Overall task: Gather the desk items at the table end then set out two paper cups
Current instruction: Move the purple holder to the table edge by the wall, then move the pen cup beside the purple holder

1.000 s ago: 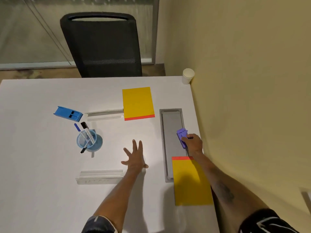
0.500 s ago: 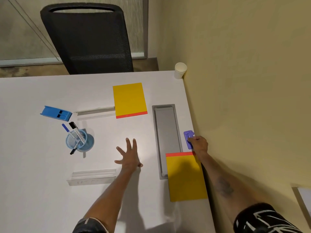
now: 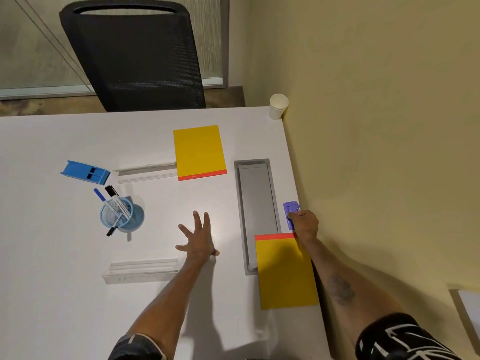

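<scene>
Pinches the purple tool (image 3: 290, 207) (a small stapler or punch, hard to say which) in the right grip (image 3: 304, 224), fingers curled over its near end. Has it at the right end of the table (image 3: 52, 255), over the narrow strip between the grey cable tray (image 3: 257, 203) and the wall (image 3: 389, 126), long axis running along that edge, just beyond the near yellow pad (image 3: 285, 274). Rests the left grip (image 3: 198, 241) flat on the table, fingers straight and spread, holding nothing. Probably turns next on a leftward reach: finds the clear holder (image 3: 141, 272) just left of the left grip, long axis crosswise, and the pen cup (image 3: 122, 216) farther left. Puts both well apart from the right grip, so favours the left. Shows only one paper cup (image 3: 278, 106), upright at the far corner.
</scene>
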The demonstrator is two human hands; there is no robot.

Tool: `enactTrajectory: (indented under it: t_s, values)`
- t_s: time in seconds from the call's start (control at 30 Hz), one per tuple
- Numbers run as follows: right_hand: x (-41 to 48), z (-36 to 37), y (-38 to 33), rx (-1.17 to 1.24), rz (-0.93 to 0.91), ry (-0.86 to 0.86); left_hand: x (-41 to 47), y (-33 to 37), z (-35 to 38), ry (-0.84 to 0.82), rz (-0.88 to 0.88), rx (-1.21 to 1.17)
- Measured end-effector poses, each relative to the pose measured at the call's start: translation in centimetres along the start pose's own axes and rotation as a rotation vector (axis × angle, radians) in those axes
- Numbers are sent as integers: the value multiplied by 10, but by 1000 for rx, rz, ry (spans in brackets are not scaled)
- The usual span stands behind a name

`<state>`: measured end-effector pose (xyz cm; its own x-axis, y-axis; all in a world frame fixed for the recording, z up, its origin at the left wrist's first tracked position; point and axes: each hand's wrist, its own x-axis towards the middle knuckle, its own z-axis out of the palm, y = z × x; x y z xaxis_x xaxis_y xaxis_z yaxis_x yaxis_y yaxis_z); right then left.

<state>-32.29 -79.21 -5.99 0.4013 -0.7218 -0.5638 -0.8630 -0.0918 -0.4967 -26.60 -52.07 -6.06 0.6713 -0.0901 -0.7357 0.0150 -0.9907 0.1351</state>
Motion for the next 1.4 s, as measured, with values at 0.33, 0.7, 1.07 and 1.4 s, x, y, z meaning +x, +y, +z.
enactTrajectory:
  t_s: [0.33, 0.7, 1.07, 1.4]
  values:
    - [-2, 2, 3, -2, -3, 23, 3, -2, 3, 4, 2, 8]
    - [-22, -5, -5, 43, -86, 74, 1, -7, 1, 2, 32, -48]
    - [-72, 14, -31, 42, -289, 13, -26, -17, -18, 154, 195, -69]
    - [-127, 59, -65, 37, -449, -230, -50, -67, -38, 386, 112, -295]
